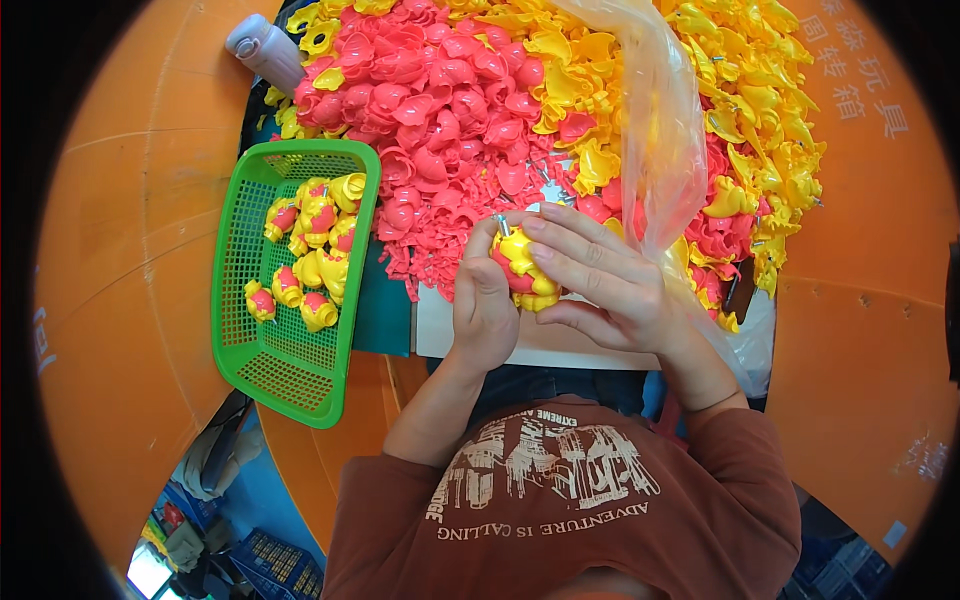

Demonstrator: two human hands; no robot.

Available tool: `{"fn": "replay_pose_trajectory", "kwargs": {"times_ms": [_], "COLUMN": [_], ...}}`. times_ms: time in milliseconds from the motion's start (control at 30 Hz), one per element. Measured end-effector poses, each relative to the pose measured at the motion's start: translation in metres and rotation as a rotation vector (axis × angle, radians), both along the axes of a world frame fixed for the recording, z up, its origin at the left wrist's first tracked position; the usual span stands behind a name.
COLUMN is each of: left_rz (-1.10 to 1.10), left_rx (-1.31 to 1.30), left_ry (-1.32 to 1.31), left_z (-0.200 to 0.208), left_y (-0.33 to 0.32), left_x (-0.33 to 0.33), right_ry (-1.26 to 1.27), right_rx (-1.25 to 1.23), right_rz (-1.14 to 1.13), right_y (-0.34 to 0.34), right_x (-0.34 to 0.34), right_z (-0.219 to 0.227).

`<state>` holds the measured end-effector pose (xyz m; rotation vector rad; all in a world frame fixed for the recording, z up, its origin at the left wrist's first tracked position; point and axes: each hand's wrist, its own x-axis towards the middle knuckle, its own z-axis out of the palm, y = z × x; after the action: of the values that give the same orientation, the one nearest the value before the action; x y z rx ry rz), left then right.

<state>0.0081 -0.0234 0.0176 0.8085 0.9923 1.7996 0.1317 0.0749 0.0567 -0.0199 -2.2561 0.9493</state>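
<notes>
Between my two hands is a yellow and pink plastic toy figure (518, 262), with a short metal pin standing up from its upper end. My left hand (485, 305) is closed against the figure's left side, thumb and fingers touching it. From the right, the fingers of my right hand (605, 275) wrap over it and cover part of its surface. Just beyond the hands lies a heap of small pink pieces (435, 235). A white board (450, 325) is beneath the hands.
To the left stands a green plastic basket (228, 290) with several similar figures (318, 220). Large piles of pink shells (440, 100) and yellow parts (790, 120) fill the far side. A clear plastic bag (665, 130) hangs over the right. A pale bottle (265, 50) stands at the far left.
</notes>
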Motion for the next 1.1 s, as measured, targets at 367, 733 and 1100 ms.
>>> {"fn": "replay_pose_trajectory", "kwargs": {"times_ms": [367,733,1100], "left_rz": [0.069,-0.056,0.243], "left_rx": [-0.03,0.18,0.041], "left_ry": [-0.156,-0.113,0.077], "left_z": [0.007,0.005,-0.017], "left_y": [-0.003,0.0,0.006], "left_x": [0.008,0.0,0.018], "right_ry": [0.004,0.05,0.326], "right_rx": [-0.014,-1.078,-1.015], "right_rz": [-0.053,0.079,-0.465], "right_y": [-0.006,-0.001,-0.041], "right_x": [-0.006,0.001,-0.044], "right_z": [-0.009,-0.017,-0.054]}}
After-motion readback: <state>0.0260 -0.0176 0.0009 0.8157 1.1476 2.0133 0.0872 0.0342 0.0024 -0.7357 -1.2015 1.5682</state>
